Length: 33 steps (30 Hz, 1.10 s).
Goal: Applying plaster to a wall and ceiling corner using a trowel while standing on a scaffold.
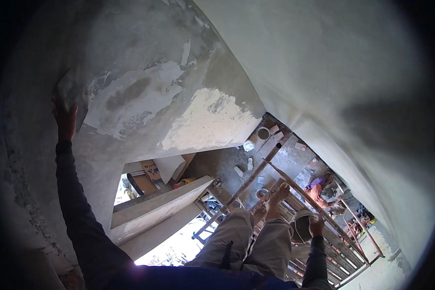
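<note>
My left arm reaches up along the grey wall on the left. In my left hand is a plastering trowel, its thin flat blade against the wall; dim light blurs its outline. Beside it the surface carries a pale, uneven patch of plaster, and lower down a cream-coloured patch. Low on the right, my right hand grips the rim of a bucket with a thin wire handle. The bucket's inside looks grey; its contents are hard to make out.
I stand barefoot on a scaffold of wooden slats and poles, high above the floor. Below are another bucket, a crouching person and scattered blocks. A ledge borders an opening at left; a smooth wall rises at right.
</note>
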Each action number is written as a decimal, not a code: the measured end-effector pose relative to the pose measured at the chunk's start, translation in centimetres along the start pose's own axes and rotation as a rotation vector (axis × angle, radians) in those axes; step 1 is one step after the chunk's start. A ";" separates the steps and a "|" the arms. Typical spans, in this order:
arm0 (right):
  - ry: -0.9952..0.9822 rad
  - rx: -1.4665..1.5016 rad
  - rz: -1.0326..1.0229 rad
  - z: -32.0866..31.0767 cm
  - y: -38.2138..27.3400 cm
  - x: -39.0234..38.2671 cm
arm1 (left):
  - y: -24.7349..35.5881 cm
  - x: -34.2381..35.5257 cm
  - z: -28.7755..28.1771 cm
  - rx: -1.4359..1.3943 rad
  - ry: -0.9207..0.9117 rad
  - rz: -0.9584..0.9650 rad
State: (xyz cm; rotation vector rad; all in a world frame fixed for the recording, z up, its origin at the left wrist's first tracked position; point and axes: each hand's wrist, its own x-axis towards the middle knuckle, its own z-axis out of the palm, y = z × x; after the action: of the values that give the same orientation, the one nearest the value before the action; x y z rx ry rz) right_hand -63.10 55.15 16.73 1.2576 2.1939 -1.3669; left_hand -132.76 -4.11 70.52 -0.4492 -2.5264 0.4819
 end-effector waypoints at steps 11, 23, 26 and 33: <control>0.400 0.133 -0.438 -13.8 -24.4 6.1 | 0.6 -0.1 -0.1 0.035 -0.064 0.056; 0.628 0.137 -0.860 -20.5 -34.9 9.3 | 7.6 -1.0 -0.2 -0.475 -0.143 -0.200; 0.101 0.480 -0.594 -11.8 -37.4 9.3 | 20.6 -7.6 5.8 -0.851 -0.557 0.054; -0.566 1.163 -0.468 -1.3 -32.1 15.7 | 59.9 -16.9 9.4 -1.751 -0.947 0.627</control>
State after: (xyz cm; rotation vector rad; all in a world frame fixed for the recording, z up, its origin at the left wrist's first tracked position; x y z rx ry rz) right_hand -97.15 58.79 27.07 0.3857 1.2537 -2.9291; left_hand -111.29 39.52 30.62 -1.9320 -2.8512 -1.9670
